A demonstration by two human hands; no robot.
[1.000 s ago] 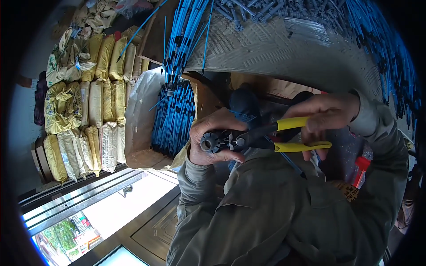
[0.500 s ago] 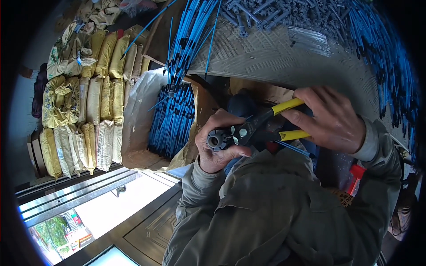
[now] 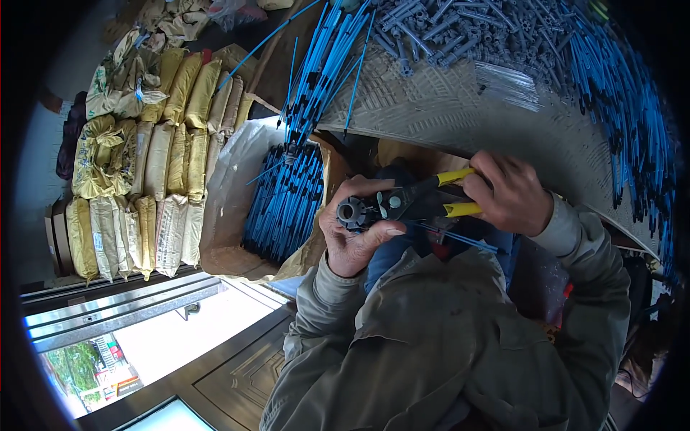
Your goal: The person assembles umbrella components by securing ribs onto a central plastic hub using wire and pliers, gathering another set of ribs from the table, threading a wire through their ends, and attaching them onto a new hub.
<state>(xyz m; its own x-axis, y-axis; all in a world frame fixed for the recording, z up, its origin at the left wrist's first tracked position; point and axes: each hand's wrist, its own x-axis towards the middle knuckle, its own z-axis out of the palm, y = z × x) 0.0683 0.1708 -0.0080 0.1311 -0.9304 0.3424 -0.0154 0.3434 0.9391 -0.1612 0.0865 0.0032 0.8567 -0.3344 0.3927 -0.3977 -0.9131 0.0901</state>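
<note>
My left hand (image 3: pixel 346 248) is closed around a dark grey tubular plastic part (image 3: pixel 349 213), its round hollow end turned up toward me. The black jaws of a pair of pliers (image 3: pixel 413 202) with yellow handles lie against this part, above my left thumb. My right hand (image 3: pixel 509 195) is wrapped around the two yellow handles, which still stand a little apart. Below the pliers, thin blue rods (image 3: pixel 463 238) stick out sideways over my lap; where their other end goes is hidden by the hands and tool.
A paper-lined sack (image 3: pixel 224 215) full of blue rods stands to the left, with another bundle of blue rods (image 3: pixel 320 72) above it. Grey plastic parts (image 3: pixel 460 29), thin clear strips (image 3: pixel 509 85) and more blue rods (image 3: pixel 632 122) lie on the table (image 3: pixel 438 108). Stacked yellowish sacks (image 3: pixel 151 165) are far left.
My right hand has moved left and the yellow handles have come closer together. My left hand keeps its hold on the grey part. The whole view has shifted slightly.
</note>
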